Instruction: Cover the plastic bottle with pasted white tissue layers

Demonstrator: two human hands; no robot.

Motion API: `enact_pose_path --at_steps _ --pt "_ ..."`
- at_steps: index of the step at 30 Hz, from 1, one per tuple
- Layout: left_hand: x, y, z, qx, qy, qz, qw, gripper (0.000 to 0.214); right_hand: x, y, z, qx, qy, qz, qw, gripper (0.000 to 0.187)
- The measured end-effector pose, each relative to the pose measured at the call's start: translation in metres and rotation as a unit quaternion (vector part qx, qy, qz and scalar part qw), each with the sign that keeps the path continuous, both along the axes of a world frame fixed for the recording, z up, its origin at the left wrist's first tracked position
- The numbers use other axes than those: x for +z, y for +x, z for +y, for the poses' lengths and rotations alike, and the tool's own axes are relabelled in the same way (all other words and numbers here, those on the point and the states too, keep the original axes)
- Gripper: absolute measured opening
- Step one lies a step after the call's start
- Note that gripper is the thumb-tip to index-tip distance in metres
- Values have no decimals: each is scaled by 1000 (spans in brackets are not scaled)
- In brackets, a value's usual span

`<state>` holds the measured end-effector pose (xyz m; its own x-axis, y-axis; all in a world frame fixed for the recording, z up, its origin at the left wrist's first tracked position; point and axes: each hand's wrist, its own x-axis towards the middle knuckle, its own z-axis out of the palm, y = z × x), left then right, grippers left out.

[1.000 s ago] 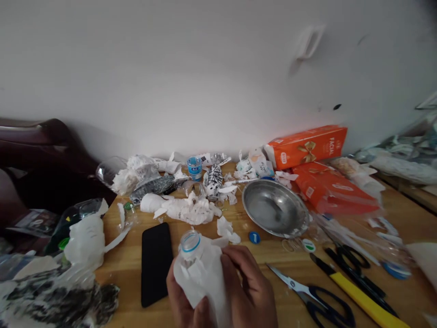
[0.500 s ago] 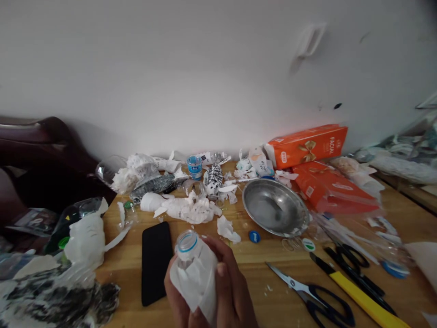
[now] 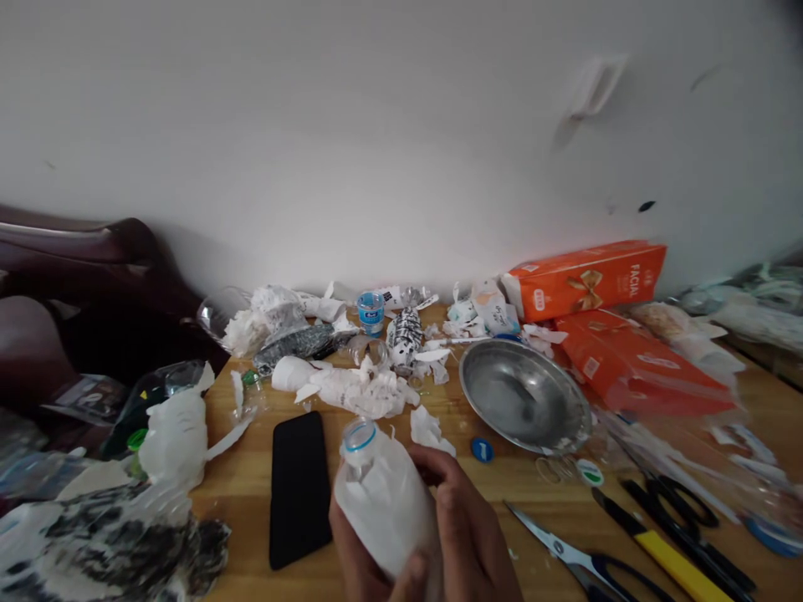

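A clear plastic bottle (image 3: 360,447) wrapped in white tissue paper (image 3: 389,506) is held between both hands at the front of the table. Its uncapped neck, with a blue ring, points up and away from me. My left hand (image 3: 357,543) wraps the bottle's left side and underside, partly hidden by it. My right hand (image 3: 467,518) is closed on the right side, its fingers pressed against the paper. To the left lies a black phone (image 3: 299,489). A torn piece of tissue (image 3: 432,429) and a blue bottle cap (image 3: 482,450) lie just beyond the hands.
A metal bowl (image 3: 524,397) stands right of centre, before orange tissue packs (image 3: 590,280). Scissors (image 3: 565,548) and a yellow utility knife (image 3: 671,556) lie at right front. Paper-covered bottles (image 3: 351,386) and a blue cup (image 3: 370,313) stand toward the wall. Painted, papered pieces (image 3: 106,543) fill the left.
The view has shifted slightly left, so everything sits further right. The bottle has turned a little in my hands, and my right hand now lies further along its right side.
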<state>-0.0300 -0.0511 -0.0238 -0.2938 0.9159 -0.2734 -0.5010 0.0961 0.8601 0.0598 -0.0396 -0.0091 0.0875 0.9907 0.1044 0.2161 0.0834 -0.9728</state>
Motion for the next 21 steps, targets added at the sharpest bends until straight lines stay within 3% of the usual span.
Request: enact_pose_path --at_steps 4,7,11,14,18,21 --pt "8 -9 12 27 -25 3 999 98 -14 20 -3 72 24 -64 995 56" --pt "12 -8 17 34 -50 -10 998 91 -23 24 -7 86 -57 -24 994 77" --pt "10 -6 16 26 -16 -4 1000 110 -12 19 -11 144 -130 66 979 96" --pt "4 -10 14 -43 -12 -49 998 120 5 18 -12 134 -145 119 973 89" --pt "0 -16 16 -208 -1 -117 971 101 10 26 -17 84 -156 121 977 80" --pt "0 -11 20 -196 25 -114 974 109 -2 36 -24 19 -122 96 988 83"
